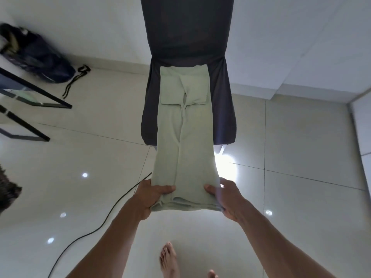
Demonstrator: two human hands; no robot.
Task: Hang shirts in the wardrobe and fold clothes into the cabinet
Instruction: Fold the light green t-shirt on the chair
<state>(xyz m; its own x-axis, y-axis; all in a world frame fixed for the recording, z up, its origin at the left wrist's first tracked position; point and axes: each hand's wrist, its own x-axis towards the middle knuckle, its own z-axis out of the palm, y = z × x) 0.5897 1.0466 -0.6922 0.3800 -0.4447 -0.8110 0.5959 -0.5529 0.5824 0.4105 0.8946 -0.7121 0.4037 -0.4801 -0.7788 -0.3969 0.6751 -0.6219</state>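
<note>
Shirt, pale green and folded narrow, lies along the chair seat with its near end pinched by left hand and right hand fingers, so an uneven lift could skew the fold or drag it floorward.

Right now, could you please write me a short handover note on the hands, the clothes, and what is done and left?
Left hand: grips the near left corner of the pale green folded garment.
Right hand: grips the near right corner.
Garment: far end, with sleeves folded in, lies on the dark fabric-covered chair; near end is held off the seat edge.
Done: sides folded into a long strip.
Left: probably fold it over lengthwise, then carry it to the cabinet, which is not in view.
</note>
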